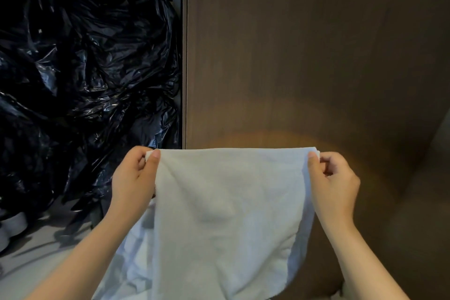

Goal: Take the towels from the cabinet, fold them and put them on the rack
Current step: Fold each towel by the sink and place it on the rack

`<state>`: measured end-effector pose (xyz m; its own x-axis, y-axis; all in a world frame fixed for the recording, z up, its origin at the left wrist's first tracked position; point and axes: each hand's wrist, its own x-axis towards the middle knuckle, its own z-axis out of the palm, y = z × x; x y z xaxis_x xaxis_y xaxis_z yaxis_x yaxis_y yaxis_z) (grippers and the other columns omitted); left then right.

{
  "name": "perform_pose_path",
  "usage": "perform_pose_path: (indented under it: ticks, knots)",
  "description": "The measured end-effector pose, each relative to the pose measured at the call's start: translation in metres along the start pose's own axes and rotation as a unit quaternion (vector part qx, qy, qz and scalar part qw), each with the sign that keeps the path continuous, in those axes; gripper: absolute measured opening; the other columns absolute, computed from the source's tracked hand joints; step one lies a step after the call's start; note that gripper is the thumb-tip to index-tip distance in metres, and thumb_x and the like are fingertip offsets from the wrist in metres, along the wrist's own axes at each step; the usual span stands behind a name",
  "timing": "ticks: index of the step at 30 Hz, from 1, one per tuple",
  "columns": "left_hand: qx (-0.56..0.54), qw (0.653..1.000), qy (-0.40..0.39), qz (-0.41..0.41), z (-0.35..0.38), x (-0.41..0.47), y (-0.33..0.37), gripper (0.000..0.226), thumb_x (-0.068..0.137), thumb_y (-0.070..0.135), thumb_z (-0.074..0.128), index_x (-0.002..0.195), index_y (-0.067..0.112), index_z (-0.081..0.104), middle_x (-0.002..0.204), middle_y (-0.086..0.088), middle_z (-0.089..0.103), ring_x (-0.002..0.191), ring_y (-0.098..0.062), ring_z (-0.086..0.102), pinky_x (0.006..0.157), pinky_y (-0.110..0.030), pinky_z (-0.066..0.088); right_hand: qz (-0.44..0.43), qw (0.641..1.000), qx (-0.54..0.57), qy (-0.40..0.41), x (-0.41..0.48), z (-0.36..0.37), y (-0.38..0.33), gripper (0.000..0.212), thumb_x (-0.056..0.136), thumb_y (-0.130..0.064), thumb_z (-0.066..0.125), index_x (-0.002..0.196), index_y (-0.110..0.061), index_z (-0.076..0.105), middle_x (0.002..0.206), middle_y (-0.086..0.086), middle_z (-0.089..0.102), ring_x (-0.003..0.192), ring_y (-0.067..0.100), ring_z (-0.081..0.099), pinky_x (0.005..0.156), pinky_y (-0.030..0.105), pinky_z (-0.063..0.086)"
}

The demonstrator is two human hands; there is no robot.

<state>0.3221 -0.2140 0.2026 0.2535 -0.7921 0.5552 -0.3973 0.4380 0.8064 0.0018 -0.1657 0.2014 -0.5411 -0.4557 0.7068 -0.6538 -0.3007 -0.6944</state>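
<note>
The left hand (135,175) pinched the towel (226,214) at its nine o'clock corner; the right hand (334,184) pinched the three o'clock corner. It looked light, soft and limp; the corners seemed the best hold.

Glossy, crumpled black plastic bags (85,68) heap high on the left, resting on a pale surface (36,265), just beside a dark wood-grain panel (304,56) that fills the right side.

Left hand (133,175), right hand (332,181) pinch white towel (226,214) top corners (hanging doubled) before brown cabinet door (304,56).
</note>
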Motion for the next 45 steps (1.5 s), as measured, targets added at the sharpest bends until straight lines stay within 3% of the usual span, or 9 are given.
perform_pose_path:
  ticks: [4, 8, 14, 19, 23, 28, 36, 41, 45]
  knots:
    - [-0.057, 0.997, -0.048, 0.001, 0.009, -0.025, 0.022, 0.022, 0.097, 0.027, 0.053, 0.079, 0.016, 0.058, 0.056, -0.002, 0.056, 0.042, -0.005, 0.052, 0.044, -0.013, 0.041, 0.020, 0.996, 0.076, -0.050, -0.024, 0.007, -0.032, 0.020, 0.094, -0.024, 0.062, 0.074, -0.024, 0.060, 0.069, -0.010, 0.060, 0.065, 0.010, 0.058, 0.051, 0.009, 0.044]
    - [-0.127, 0.986, -0.102, -0.028, 0.024, -0.042, 0.032, 0.020, 0.095, 0.024, 0.058, 0.081, 0.009, 0.061, 0.058, -0.010, 0.057, 0.047, -0.010, 0.053, 0.044, -0.021, 0.047, 0.043, 0.977, 0.143, -0.152, -0.046, 0.018, -0.060, 0.019, 0.092, -0.024, 0.065, 0.075, -0.015, 0.063, 0.060, -0.003, 0.059, 0.051, 0.008, 0.052, 0.048, 0.013, 0.042]
    - [-0.190, 0.968, -0.151, -0.066, 0.039, -0.053, 0.036, 0.015, 0.093, 0.019, 0.062, 0.084, 0.007, 0.065, 0.061, -0.001, 0.060, 0.053, -0.007, 0.056, 0.050, -0.020, 0.047, 0.083, 0.948, 0.185, -0.246, -0.067, 0.037, -0.078, 0.018, 0.091, -0.025, 0.068, 0.077, -0.018, 0.061, 0.054, 0.006, 0.056, 0.050, 0.017, 0.049, 0.050, 0.043, 0.049]
    - [-0.232, 0.948, -0.192, -0.104, 0.034, -0.056, 0.031, 0.015, 0.094, 0.017, 0.058, 0.093, 0.007, 0.069, 0.080, -0.011, 0.070, 0.068, -0.016, 0.064, 0.059, -0.023, 0.053, 0.081, 0.915, 0.214, -0.331, -0.075, 0.040, -0.074, 0.007, 0.093, -0.026, 0.066, 0.087, -0.028, 0.063, 0.068, 0.009, 0.067, 0.063, 0.035, 0.063, 0.060, 0.050, 0.057]
    - [-0.246, 0.943, -0.184, -0.129, 0.028, -0.056, 0.027, 0.017, 0.094, 0.019, 0.057, 0.097, 0.011, 0.071, 0.089, -0.011, 0.074, 0.083, -0.028, 0.071, 0.075, -0.041, 0.060, 0.083, 0.866, 0.285, -0.402, -0.076, 0.042, -0.066, 0.010, 0.098, -0.018, 0.059, 0.104, -0.024, 0.064, 0.084, 0.007, 0.073, 0.076, 0.025, 0.072, 0.070, 0.035, 0.060]
    - [-0.272, 0.937, -0.156, -0.153, 0.027, -0.061, 0.024, 0.019, 0.089, 0.026, 0.061, 0.095, 0.014, 0.074, 0.092, -0.015, 0.074, 0.090, -0.036, 0.070, 0.090, -0.056, 0.053, 0.105, 0.856, 0.300, -0.407, -0.073, 0.054, -0.063, 0.021, 0.091, -0.022, 0.065, 0.111, -0.025, 0.059, 0.078, 0.007, 0.074, 0.071, 0.023, 0.073, 0.065, 0.026, 0.057]
    - [-0.266, 0.945, -0.134, -0.137, 0.023, -0.057, 0.023, 0.015, 0.093, 0.014, 0.058, 0.097, 0.009, 0.072, 0.085, -0.011, 0.075, 0.077, -0.024, 0.071, 0.072, -0.031, 0.060, 0.038, 0.882, 0.284, -0.374, -0.073, 0.067, -0.063, 0.012, 0.088, -0.011, 0.071, 0.086, -0.023, 0.072, 0.070, 0.002, 0.068, 0.061, 0.014, 0.065, 0.058, 0.022, 0.053]
    - [-0.251, 0.950, -0.146, -0.114, 0.021, -0.058, 0.024, 0.016, 0.093, 0.014, 0.058, 0.098, 0.010, 0.073, 0.084, -0.003, 0.075, 0.073, -0.010, 0.070, 0.065, -0.017, 0.053, 0.008, 0.917, 0.227, -0.327, -0.071, 0.072, -0.065, 0.006, 0.079, -0.038, 0.074, 0.078, -0.032, 0.073, 0.097, -0.016, 0.062, 0.098, 0.007, 0.060, 0.079, 0.012, 0.048]
    - [-0.243, 0.955, -0.138, -0.101, 0.021, -0.059, 0.025, 0.016, 0.093, 0.012, 0.058, 0.096, 0.010, 0.073, 0.081, 0.001, 0.075, 0.069, -0.005, 0.069, 0.061, -0.013, 0.051, -0.007, 0.913, 0.230, -0.338, -0.069, 0.073, -0.063, 0.007, 0.083, -0.018, 0.076, 0.082, -0.024, 0.072, 0.093, -0.013, 0.068, 0.097, 0.008, 0.063, 0.081, 0.012, 0.047]
